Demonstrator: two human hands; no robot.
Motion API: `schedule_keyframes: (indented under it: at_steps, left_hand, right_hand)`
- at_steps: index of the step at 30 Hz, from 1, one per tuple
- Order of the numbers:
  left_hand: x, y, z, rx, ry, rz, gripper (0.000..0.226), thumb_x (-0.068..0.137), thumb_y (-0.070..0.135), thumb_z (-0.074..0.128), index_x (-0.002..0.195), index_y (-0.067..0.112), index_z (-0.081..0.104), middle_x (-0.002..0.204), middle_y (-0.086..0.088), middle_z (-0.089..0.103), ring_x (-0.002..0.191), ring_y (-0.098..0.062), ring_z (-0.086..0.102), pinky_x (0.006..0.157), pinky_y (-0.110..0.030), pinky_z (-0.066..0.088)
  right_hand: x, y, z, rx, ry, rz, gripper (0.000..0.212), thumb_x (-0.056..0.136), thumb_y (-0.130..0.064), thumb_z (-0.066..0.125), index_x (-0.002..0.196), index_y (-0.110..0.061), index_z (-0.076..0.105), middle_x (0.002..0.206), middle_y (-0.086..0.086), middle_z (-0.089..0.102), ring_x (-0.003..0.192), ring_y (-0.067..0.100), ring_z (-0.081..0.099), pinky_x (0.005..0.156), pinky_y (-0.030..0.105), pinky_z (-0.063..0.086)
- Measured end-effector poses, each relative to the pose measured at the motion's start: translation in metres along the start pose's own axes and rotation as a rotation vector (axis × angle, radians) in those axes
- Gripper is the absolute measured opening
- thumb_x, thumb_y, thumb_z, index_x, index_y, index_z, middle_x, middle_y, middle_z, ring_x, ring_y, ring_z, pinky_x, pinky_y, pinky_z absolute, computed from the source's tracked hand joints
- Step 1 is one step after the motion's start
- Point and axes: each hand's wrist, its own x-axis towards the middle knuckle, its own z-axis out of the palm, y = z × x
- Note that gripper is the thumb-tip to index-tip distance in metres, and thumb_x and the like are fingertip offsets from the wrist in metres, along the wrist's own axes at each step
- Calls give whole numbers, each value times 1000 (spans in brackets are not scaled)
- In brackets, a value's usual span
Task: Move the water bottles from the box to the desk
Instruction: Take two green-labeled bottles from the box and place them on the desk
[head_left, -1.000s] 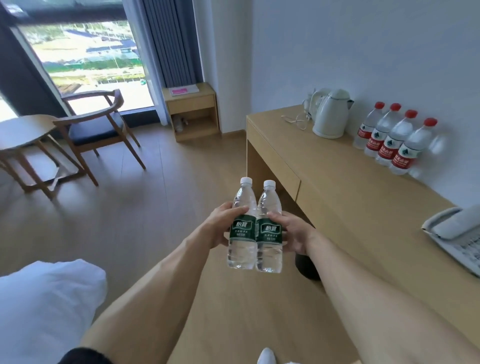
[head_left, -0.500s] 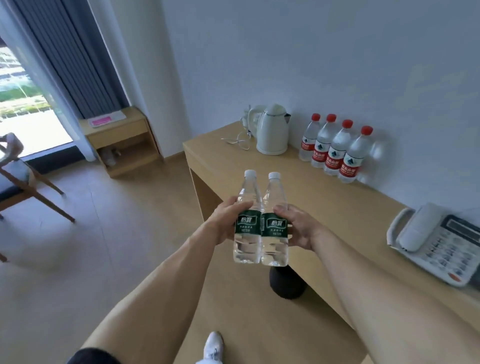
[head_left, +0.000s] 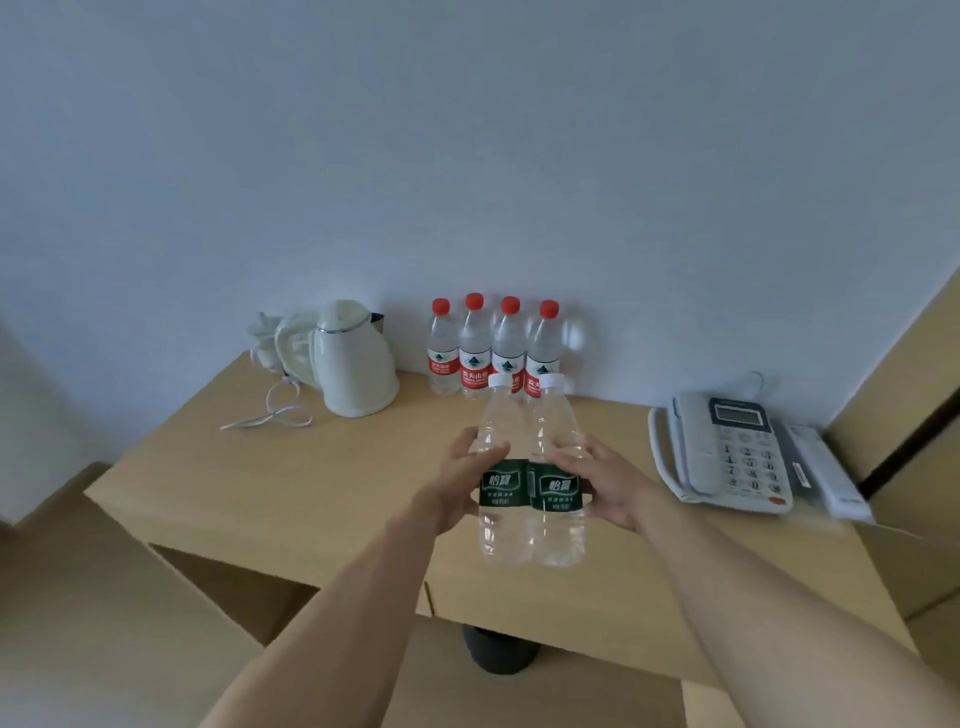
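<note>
Two green-labelled water bottles (head_left: 530, 483) held upright and pressed side by side above the desk (head_left: 291, 467), left hand (head_left: 462, 480) gripped round one, right hand (head_left: 605, 480) round the other

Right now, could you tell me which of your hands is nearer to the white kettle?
The left. The left hand holds a green-label bottle on the side of the kettle; the right hand, with the other bottle, is nearer the telephone.
</note>
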Motion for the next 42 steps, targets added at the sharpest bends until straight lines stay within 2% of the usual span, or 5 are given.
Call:
schedule_keyframes:
  at_steps: [5, 13, 17, 34, 42]
  left_hand:
    - [35, 7, 18, 48, -165, 29, 40, 96, 29, 67, 132, 26, 49, 117, -14, 68, 105, -35, 68, 84, -66, 54]
    - [78, 10, 51, 111, -275, 154, 47, 93, 19, 71, 133, 30, 48, 118, -7, 72, 109, -23, 69, 78, -31, 55]
    - [98, 14, 56, 167, -287, 183, 61, 89, 6, 73, 138, 28, 45, 120, -8, 72, 112, -25, 68, 94, -42, 53]
    - [137, 17, 54, 313, -104, 277, 64, 75, 6, 86, 112, 47, 54, 123, 1, 63, 108, -18, 69, 84, -29, 58]
    - [133, 18, 48, 477, -152, 299, 70, 73, 9, 87, 126, 32, 47, 121, -2, 64, 113, -19, 66, 95, -43, 58]
  right_hand:
    - [-6, -2, -21, 1, 128, -30, 36, 86, -14, 75, 112, -27, 54, 111, 1, 70, 105, 17, 60, 102, 38, 38]
    - [-1, -3, -55, -81, 261, -130, 51, 82, -11, 80, 111, -37, 48, 98, -18, 71, 96, -2, 63, 74, 20, 49]
    - [13, -9, -68, -203, 301, -180, 64, 81, -9, 82, 129, -27, 45, 121, -1, 66, 113, 14, 61, 97, 38, 52]
    - [68, -24, -100, -468, 277, -226, 68, 72, -14, 89, 124, -31, 47, 129, -5, 60, 118, 14, 59, 103, 37, 49]
    - [58, -18, -98, -423, 262, -227, 74, 73, -4, 87, 116, -41, 40, 120, -14, 53, 114, 5, 53, 67, 0, 44]
